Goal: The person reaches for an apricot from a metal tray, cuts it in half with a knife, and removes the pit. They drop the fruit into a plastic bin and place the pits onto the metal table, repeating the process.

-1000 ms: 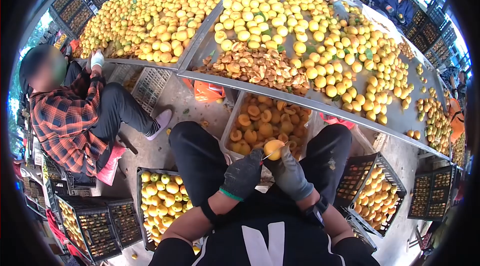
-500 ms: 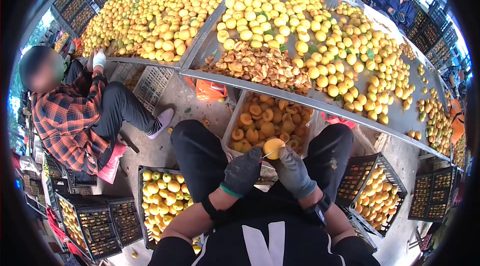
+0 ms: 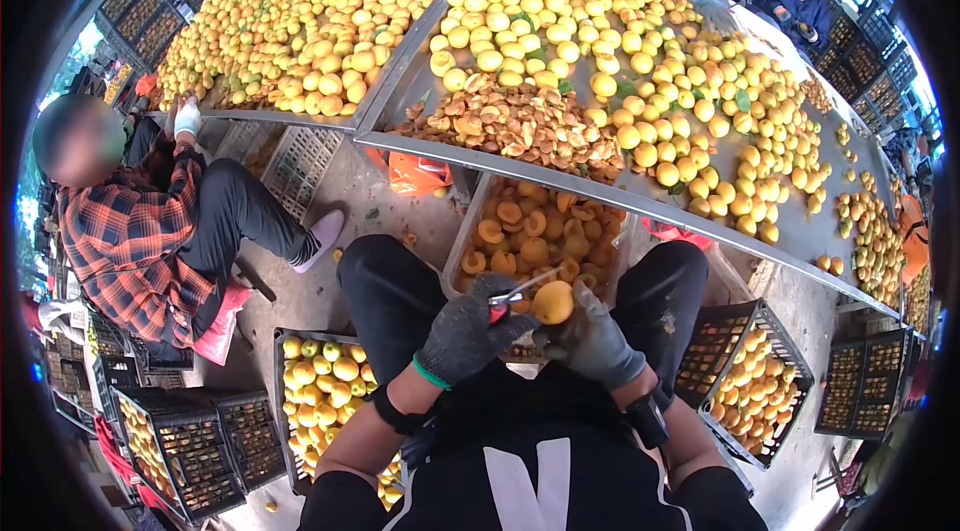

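Fingers of the left hand [image 3: 462,333] clasp a knife [image 3: 497,309], a fruit [image 3: 552,303] just beside them

Dark-gloved, the left hand is closed around the knife's red handle; the blade points to two o'clock, near the far edge of the fruit. Round and yellow-orange, the fruit is between the two hands. At its four o'clock is the right hand [image 3: 602,343] in a grey glove, its fingers blurred close to the skin; whether they grip it cannot be told.

At twelve o'clock from the hands, a tub [image 3: 466,231] filled with halves [image 3: 530,224] sits between the person's knees [image 3: 388,281]. Beyond it, also at twelve, the worktop [image 3: 417,81] bears a heap of brownish pieces [image 3: 520,126] along its near edge, with whole fruit spread behind and toward one o'clock.

A crate [image 3: 282,401] of fruit stands at eight o'clock and a tilted bin [image 3: 712,341] of fruit between three and four. Between nine and ten sits a co-worker [image 3: 130,231] in a plaid shirt, a white-gloved hand [image 3: 187,118] at the worktop's edge.
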Motion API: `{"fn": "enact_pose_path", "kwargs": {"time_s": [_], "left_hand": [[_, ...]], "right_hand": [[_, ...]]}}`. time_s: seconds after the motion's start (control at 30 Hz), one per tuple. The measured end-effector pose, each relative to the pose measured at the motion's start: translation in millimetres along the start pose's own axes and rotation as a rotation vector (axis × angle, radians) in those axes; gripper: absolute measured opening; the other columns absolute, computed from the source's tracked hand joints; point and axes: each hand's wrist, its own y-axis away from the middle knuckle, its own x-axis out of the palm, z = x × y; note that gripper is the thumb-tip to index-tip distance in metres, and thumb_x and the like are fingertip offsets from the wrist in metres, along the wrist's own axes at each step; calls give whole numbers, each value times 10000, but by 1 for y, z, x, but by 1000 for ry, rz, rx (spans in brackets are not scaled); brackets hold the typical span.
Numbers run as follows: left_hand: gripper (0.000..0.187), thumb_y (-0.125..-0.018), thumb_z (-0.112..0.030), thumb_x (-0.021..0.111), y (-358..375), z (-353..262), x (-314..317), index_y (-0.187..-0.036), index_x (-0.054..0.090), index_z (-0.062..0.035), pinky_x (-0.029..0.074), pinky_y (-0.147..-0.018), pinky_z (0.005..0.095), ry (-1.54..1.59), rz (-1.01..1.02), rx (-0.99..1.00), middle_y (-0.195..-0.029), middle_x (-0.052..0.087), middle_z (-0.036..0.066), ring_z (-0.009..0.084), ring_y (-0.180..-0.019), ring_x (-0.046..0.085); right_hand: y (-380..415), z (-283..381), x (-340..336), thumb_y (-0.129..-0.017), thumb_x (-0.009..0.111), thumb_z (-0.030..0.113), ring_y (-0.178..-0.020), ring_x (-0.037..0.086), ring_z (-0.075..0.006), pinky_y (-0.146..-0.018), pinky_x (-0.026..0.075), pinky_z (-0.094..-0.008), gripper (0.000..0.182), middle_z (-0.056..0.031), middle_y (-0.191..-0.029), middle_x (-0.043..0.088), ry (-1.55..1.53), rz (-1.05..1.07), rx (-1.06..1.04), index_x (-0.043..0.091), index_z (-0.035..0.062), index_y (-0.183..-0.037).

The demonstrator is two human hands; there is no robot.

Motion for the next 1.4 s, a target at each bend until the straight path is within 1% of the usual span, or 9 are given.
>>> {"fn": "enact_pose_path", "kwargs": {"time_s": [0.13, 0.23, 0.3, 0.57, 0.83, 0.9, 1.0, 1.17, 1.4], "left_hand": [[660, -669, -456, 779, -4, -19, -3, -1138, 536, -60, 513, -655, 407, -68, 76, 196, -949, 633, 139, 325, -787, 646], [720, -642, -499, 776, -5, -19, 0, -1162, 541, -61, 516, -619, 388, -180, 54, 421, -956, 636, 128, 298, -748, 651], [722, -645, -505, 768, -6, -19, 1, -1168, 542, -62, 515, -597, 378, -254, 49, 500, -955, 636, 124, 286, -727, 652], [635, -673, -394, 766, -9, -19, 8, -1170, 557, -59, 501, -559, 375, -273, 9, 780, -900, 629, 145, 275, -659, 636], [466, -718, -285, 760, -10, -20, 35, -1072, 587, -35, 494, -648, 369, -44, -203, 581, -907, 623, 139, 301, -767, 624], [406, -743, -254, 744, -12, -22, 44, -1048, 589, -35, 494, -671, 368, 38, -239, 509, -907, 620, 143, 308, -788, 619], [307, -775, -199, 712, -13, -22, 57, -1007, 592, -36, 496, -702, 365, 194, -209, 228, -901, 617, 150, 309, -788, 618], [333, -776, -247, 714, -21, -24, 43, -1015, 596, -46, 501, -706, 351, 334, -202, 178, -913, 611, 132, 285, -793, 626], [612, -681, -480, 737, -36, -42, -11, -1113, 581, -75, 514, -649, 390, -322, 115, 778, -917, 616, 117, 306, -777, 631]], "right_hand": [[5, -10, 14, -940, 336, 568, -1006, 581, -223, -835, 512, -357, 649, -105, -1120, 548, 20, -95, 27, 401, 28, -1294], [11, -9, 10, -928, 491, 441, -1031, 574, -227, -867, 494, -331, 590, -107, -1168, 519, 578, -130, -20, 364, 21, -1322], [6, -19, -14, -738, 783, 125, -1066, 563, -215, -924, 448, -337, 714, -107, -1192, 532, 1200, 58, -503, 352, -5, -1292], [13, -15, -3, -779, 682, 66, -1060, 567, -309, -925, 438, -358, 609, -175, -1154, 546, 1308, 65, -606, 383, -4, -1304], [-12, -32, -8, -909, 540, 172, -989, 578, -281, -881, 444, -339, 327, -158, -1069, 568, 1515, -337, -986, 480, -13, -1171], [-23, -30, -1, -984, 409, 238, -884, 567, -230, -840, 443, -300, 291, -131, -960, 549, 784, -294, -874, 503, -16, -1092], [-29, -21, 8, -991, 361, 175, -817, 549, -249, -786, 445, -317, 260, -110, -914, 558, 1100, -469, -986, 511, -18, -1080], [-38, -11, -19, -926, 536, 216, -950, 565, -295, -874, 443, -329, 246, -150, -966, 560, 1325, -482, -904, 528, 4, -1051], [-6, 9, 4, -828, 658, 246, -1139, 495, -367, -999, 377, -425, 523, -188, -1250, 487, 1468, 270, -954, 472, 16, -1259]]}}
